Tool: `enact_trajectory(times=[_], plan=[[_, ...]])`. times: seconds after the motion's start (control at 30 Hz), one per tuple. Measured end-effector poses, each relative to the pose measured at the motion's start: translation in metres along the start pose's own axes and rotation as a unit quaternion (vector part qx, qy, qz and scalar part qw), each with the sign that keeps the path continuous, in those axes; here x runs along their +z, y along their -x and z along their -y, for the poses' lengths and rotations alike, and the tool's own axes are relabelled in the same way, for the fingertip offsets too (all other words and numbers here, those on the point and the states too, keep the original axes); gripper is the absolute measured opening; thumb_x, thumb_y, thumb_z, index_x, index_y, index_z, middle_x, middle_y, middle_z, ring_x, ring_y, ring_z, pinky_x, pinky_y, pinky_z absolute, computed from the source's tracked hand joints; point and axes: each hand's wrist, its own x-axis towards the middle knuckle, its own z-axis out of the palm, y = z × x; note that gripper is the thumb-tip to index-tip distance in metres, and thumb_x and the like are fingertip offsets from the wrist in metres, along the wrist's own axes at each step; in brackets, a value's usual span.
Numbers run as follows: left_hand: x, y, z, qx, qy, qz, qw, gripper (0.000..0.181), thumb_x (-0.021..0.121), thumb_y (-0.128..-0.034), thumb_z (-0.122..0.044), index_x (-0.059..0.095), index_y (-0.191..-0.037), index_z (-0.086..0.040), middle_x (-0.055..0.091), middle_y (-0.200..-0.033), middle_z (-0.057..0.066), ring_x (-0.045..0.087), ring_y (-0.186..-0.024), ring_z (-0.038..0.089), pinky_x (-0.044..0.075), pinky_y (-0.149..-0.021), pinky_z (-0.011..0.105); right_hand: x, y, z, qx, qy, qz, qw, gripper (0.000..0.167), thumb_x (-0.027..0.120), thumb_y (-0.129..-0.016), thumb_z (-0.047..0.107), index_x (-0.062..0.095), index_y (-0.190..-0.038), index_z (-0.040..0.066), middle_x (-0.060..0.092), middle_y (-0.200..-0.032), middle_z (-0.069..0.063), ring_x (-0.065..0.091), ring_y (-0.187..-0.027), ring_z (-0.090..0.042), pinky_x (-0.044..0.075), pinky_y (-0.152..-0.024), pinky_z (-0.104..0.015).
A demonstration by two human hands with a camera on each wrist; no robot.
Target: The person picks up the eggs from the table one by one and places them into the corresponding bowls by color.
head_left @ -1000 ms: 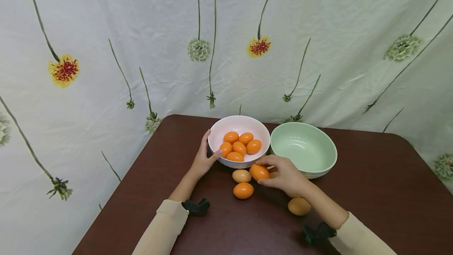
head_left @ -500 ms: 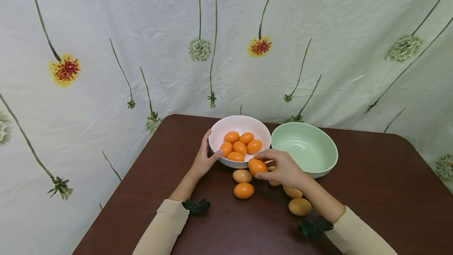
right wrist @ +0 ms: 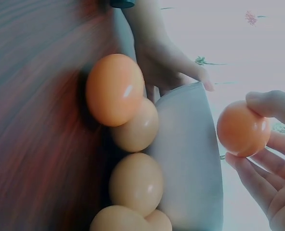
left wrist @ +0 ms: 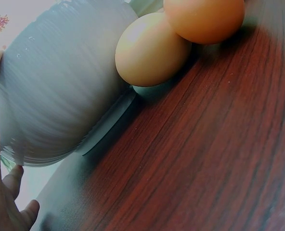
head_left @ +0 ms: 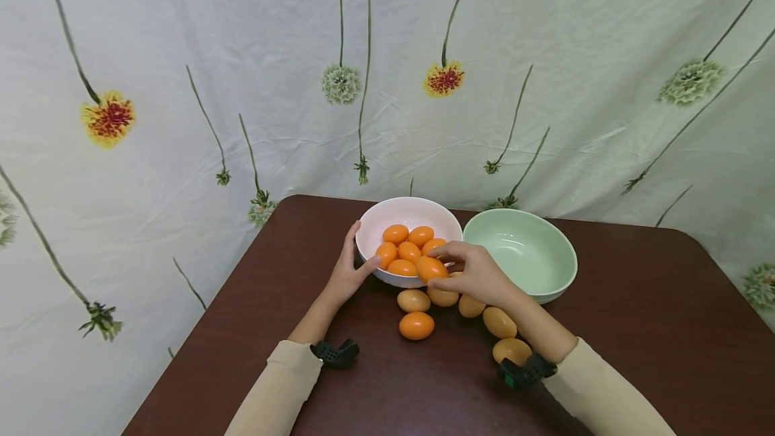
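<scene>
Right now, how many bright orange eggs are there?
8: six orange eggs in the pink bowl, one held egg in the right hand, and one loose egg on the table in front of the bowl. The right hand may hide more.

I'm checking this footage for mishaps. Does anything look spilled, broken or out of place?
Nothing stands out: the pink bowl and green bowl stand upright, and no crack shows in the tan eggs lying on the table. The right hand holds an orange egg near the pink bowl's rim, with no spill in sight.
</scene>
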Motion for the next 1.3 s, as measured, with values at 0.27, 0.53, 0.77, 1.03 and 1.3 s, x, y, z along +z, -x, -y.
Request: enact_trajectory(times=[0.27,0.53,0.77,1.03,1.3], plan=[[-0.001,0.001,-0.001,0.003,-0.006,-0.001,1.0,0.083,0.062,-0.0916,-0.01,0.009,-0.154,0.001,0.011,-0.159,0.022,0.015,-0.145,0.037,0.011,-0.117,0.049,0.006,-0.017,-0.002,0.029,-0.015,-0.014,0.9994,0.041,0.08,-0.08,0.014,0.067,-0.116,-0.001,0.065,-0.115,-0.014,0.062,-0.107,-0.032,0.052,-0.088,-0.047],[-0.001,0.001,0.001,0.004,-0.008,0.0,1.0,0.082,0.061,-0.0923,-0.012,0.009,-0.155,-0.001,0.012,-0.16,0.021,0.016,-0.145,0.036,0.012,-0.117,0.049,0.011,-0.025,-0.008,0.037,-0.026,-0.017,0.9988,0.043,0.081,-0.079,0.015,0.067,-0.116,-0.001,0.064,-0.117,-0.015,0.062,-0.107,-0.033,0.051,-0.09,-0.049],[-0.001,0.001,0.002,0.008,-0.003,0.001,1.0,0.082,0.061,-0.0924,-0.011,0.009,-0.154,0.0,0.011,-0.16,0.021,0.016,-0.145,0.036,0.01,-0.117,0.05,0.014,-0.03,-0.014,0.045,-0.018,-0.018,0.9987,0.043,0.081,-0.078,0.015,0.068,-0.117,0.0,0.064,-0.118,-0.014,0.062,-0.107,-0.031,0.052,-0.09,-0.043],[-0.001,0.001,0.001,0.001,-0.008,-0.001,1.0,0.082,0.061,-0.0924,-0.012,0.008,-0.154,0.0,0.011,-0.16,0.021,0.016,-0.145,0.036,0.012,-0.117,0.049,0.019,-0.036,-0.02,0.049,-0.009,-0.016,0.9986,0.043,0.081,-0.079,0.014,0.068,-0.117,-0.001,0.065,-0.116,-0.014,0.063,-0.105,-0.031,0.051,-0.091,-0.045],[0.0,0.001,-0.001,0.003,-0.008,0.0,1.0,0.082,0.061,-0.0926,-0.012,0.008,-0.154,0.0,0.011,-0.16,0.022,0.016,-0.145,0.036,0.012,-0.117,0.048,0.022,-0.041,-0.022,0.058,0.024,-0.005,0.998,0.042,0.081,-0.08,0.017,0.068,-0.116,0.0,0.066,-0.115,-0.014,0.063,-0.103,-0.03,0.051,-0.091,-0.044]])
